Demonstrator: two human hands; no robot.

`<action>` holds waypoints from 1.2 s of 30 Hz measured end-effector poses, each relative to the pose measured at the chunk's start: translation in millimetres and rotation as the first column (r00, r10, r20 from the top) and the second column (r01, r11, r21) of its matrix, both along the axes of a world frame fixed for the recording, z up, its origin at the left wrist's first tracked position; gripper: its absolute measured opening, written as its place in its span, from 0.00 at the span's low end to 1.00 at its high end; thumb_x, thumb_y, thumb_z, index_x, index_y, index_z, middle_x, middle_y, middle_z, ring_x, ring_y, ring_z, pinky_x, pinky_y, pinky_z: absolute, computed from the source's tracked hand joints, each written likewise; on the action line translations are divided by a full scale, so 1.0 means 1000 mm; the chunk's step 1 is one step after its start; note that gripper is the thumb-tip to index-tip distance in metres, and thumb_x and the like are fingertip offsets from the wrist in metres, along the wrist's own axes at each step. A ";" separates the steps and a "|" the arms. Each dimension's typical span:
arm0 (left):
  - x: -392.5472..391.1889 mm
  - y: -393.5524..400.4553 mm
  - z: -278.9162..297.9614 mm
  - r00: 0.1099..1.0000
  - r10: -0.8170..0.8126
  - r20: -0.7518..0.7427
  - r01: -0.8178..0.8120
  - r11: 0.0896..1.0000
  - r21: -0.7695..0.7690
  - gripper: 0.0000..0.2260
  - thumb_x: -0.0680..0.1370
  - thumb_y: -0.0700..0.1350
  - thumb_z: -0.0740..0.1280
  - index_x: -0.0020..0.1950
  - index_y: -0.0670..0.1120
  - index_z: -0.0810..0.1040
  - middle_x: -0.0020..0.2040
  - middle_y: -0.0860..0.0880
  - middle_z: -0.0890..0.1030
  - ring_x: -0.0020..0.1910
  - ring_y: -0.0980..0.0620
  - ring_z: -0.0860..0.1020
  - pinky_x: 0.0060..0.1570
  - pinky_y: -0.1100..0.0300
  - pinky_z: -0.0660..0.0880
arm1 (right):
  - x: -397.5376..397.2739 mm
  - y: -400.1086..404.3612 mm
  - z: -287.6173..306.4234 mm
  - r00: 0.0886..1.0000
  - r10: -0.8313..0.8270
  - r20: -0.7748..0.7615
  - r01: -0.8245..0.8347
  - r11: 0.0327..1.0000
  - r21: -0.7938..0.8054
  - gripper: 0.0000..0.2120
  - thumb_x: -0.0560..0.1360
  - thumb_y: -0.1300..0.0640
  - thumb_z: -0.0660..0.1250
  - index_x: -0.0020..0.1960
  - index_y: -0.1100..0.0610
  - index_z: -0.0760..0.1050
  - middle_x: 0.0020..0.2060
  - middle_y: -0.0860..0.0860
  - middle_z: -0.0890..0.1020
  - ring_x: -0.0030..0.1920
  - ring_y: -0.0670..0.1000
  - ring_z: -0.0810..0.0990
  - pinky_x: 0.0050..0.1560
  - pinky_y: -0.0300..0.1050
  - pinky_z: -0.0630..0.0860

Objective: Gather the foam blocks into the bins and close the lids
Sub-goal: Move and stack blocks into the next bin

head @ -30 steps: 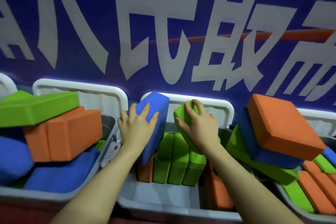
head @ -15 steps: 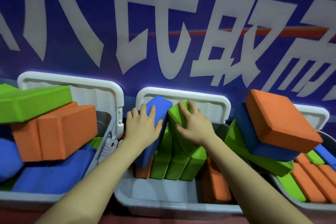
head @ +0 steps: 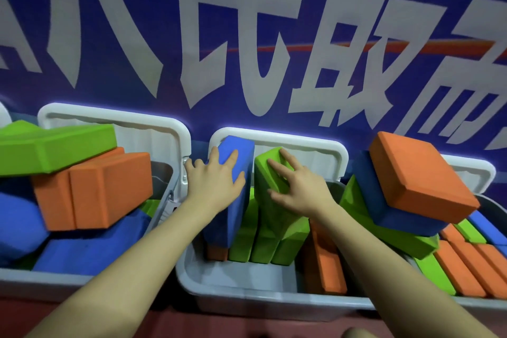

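left hand (head: 216, 182) flat on upright blue block (head: 237, 170), right hand (head: 297, 191) apparently curled around green block (head: 270, 200), middle bin (head: 247, 287)

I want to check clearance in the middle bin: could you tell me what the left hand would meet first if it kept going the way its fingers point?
The left hand already lies on the blue block; beyond it, probably the raised white lid, though depth is unclear.
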State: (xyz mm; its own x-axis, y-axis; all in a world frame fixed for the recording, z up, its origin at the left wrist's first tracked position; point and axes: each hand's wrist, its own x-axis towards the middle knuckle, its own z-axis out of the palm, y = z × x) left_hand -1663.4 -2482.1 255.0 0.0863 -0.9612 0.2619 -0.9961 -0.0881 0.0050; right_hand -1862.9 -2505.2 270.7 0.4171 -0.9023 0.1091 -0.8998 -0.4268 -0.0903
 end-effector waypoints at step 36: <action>0.020 0.043 -0.139 0.944 -0.151 -0.292 0.216 0.955 0.205 0.33 0.72 0.62 0.52 0.70 0.46 0.73 0.69 0.28 0.66 0.39 0.32 0.78 0.45 0.45 0.76 | 0.055 0.051 -0.139 0.934 -0.271 0.231 0.208 0.942 0.264 0.32 0.75 0.40 0.64 0.76 0.46 0.60 0.78 0.53 0.50 0.65 0.62 0.73 0.56 0.52 0.74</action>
State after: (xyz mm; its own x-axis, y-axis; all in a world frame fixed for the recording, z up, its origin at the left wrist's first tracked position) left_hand -1643.0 -2439.0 116.3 -0.0614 -0.9979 0.0224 -0.9586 0.0652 0.2771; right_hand -1807.6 -2454.2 131.8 0.1705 -0.9845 -0.0400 -0.9033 -0.1400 -0.4055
